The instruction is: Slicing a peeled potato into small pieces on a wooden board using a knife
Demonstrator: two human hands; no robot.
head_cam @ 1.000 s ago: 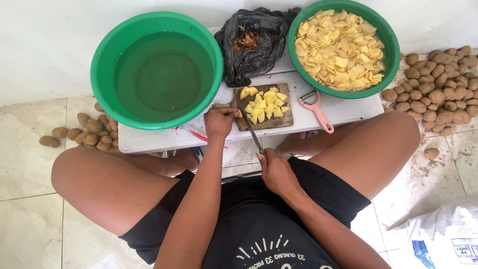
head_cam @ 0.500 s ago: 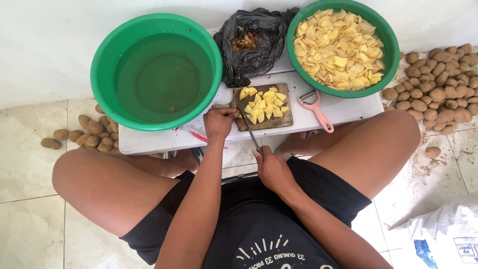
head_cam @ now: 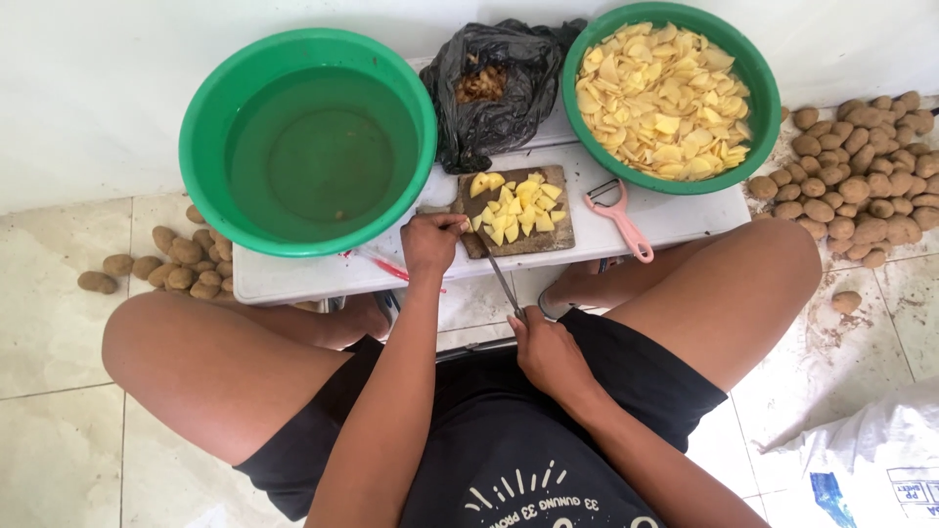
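Green basin [head_cam: 210,147], my far left on the low white table [head_cam: 675,217]: holds water, a few specks floating, nothing else I can make out.
Green bowl [head_cam: 763,117], far right: heaped with pale yellow potato slices [head_cam: 660,98].
Black bag [head_cam: 489,117], between basin and bowl: mouth open, brown peelings [head_cam: 481,83] inside.
Wooden board [head_cam: 558,240], near table edge in front of the bag: carries cut yellow potato pieces [head_cam: 518,207].
Pink peeler [head_cam: 618,217], just right of the board, lying flat on the table.
Knife [head_cam: 501,276]: blade reaches from my lap up onto the board's left side.
My right hand [head_cam: 550,354]: closed round the knife handle.
My left hand [head_cam: 430,242]: fingers curled at the board's left edge, pressing a piece beside the blade.
Floor: unpeeled potatoes [head_cam: 861,186] piled at right; smaller heap [head_cam: 176,264] at left, under the table edge.
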